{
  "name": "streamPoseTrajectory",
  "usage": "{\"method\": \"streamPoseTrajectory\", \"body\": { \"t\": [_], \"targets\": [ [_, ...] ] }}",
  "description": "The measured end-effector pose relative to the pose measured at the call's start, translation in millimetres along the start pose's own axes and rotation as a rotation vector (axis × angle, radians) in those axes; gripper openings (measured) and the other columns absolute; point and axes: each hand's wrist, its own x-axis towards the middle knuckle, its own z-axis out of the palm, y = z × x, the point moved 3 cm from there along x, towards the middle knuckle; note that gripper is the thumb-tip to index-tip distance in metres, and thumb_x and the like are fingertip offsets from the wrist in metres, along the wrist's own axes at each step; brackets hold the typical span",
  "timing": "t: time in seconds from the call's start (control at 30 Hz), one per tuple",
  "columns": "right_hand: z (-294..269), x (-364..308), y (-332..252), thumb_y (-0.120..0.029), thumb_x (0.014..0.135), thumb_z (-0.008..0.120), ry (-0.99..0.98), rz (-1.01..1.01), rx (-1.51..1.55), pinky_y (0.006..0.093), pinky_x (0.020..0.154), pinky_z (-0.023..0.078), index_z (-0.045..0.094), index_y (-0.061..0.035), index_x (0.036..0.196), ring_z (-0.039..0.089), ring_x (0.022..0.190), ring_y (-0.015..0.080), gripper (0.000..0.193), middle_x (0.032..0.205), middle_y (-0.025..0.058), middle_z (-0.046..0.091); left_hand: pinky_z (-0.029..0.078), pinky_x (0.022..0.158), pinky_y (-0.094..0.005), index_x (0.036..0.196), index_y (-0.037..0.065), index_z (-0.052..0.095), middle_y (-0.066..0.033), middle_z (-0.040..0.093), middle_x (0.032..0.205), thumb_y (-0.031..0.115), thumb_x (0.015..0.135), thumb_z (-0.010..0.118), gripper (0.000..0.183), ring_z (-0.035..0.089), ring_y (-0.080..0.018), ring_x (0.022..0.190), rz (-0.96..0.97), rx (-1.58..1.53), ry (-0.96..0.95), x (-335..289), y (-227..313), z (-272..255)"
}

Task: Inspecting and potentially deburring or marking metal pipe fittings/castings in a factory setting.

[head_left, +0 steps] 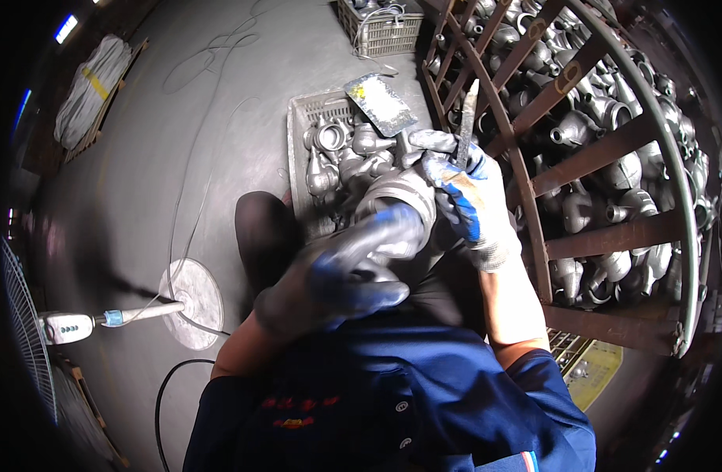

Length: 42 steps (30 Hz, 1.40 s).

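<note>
A grey metal casting (402, 189), rounded with a ringed wide end and a narrower neck, is up between my two gloved hands, in front of my lap. My left hand (349, 259) is smeared by motion; its fingers lie over the casting's near side, with the thumb apart below. My right hand (465, 193) is closed round a narrow flat file (469, 118), which points away from me. Its fingertips also touch the casting's neck. Beyond, a grey plastic crate (295, 149) contains several similar castings (323, 173), partly hidden behind my hands.
A rusty metal cage (526, 189) heaped with castings stands close on my right. A speckled flat plate (383, 102) rests over the crate's far corner. Another crate (388, 35) stands farther off. At left are a fan base (192, 303) and cables; a yellow crate (601, 370) is lower right.
</note>
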Motion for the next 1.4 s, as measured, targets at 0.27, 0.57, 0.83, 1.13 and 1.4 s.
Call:
{"method": "streamPoseTrajectory", "body": {
  "t": [0.27, 0.57, 0.83, 1.13, 1.4],
  "targets": [
    [2, -10, -6, -0.006, 0.085, 0.058, -0.085, 0.037, 0.278, 0.0117, 0.035, 0.026, 0.056, 0.0016, 0.116, 0.038, 0.042, -0.0021, 0.031, 0.09, 0.0089, 0.066, 0.031, 0.107, -0.0354, 0.144, 0.0, 0.023, -0.0163, 0.033, 0.143, 0.031, 0.075, 0.071, 0.09, 0.035, -0.024, 0.132, 0.261, -0.273, 0.085, 36, -51, -19],
    [2, -20, -1, -0.008, 0.087, 0.058, 0.008, 0.053, 0.177, 0.0148, 0.037, 0.028, 0.053, 0.0024, 0.119, 0.039, 0.043, 0.0, 0.033, 0.082, 0.0031, 0.063, 0.021, 0.112, -0.0355, 0.144, 0.0, 0.022, -0.0133, 0.026, 0.149, 0.023, 0.078, 0.065, 0.082, 0.027, -0.0228, 0.136, 0.173, -0.472, 0.138, 39, -61, 6],
    [-11, -43, -14, -0.017, 0.094, 0.05, 0.079, -0.092, 0.045, 0.0157, 0.043, 0.032, 0.038, 0.0014, 0.136, 0.044, 0.049, 0.0047, 0.048, 0.113, 0.0131, 0.061, 0.022, 0.111, -0.0356, 0.14, 0.0, 0.032, -0.0133, 0.029, 0.147, 0.017, 0.075, 0.065, 0.075, 0.029, -0.0231, 0.136, 0.169, -0.605, 0.158, 33, -61, 1],
    [-20, -70, -8, -0.017, 0.092, 0.056, 0.128, 0.022, -0.085, 0.0149, 0.047, 0.029, 0.051, 0.002, 0.127, 0.038, 0.051, -0.0002, 0.04, 0.088, 0.0042, 0.065, 0.032, 0.107, -0.0354, 0.143, 0.002, 0.027, -0.0126, 0.03, 0.147, 0.006, 0.073, 0.064, 0.079, 0.035, -0.0224, 0.132, 0.226, -0.518, 0.204, 33, -44, 0],
    [-26, -77, 9, -0.01, 0.092, 0.055, -0.011, 0.01, 0.016, 0.0164, 0.048, 0.036, 0.05, 0.0046, 0.127, 0.047, 0.054, 0.0045, 0.039, 0.085, 0.0083, 0.063, 0.032, 0.106, -0.0344, 0.142, 0.002, 0.027, -0.0135, 0.036, 0.14, 0.013, 0.064, 0.077, 0.093, 0.039, -0.0216, 0.128, 0.232, -0.362, 0.312, 32, -48, 1]
  ]
}}
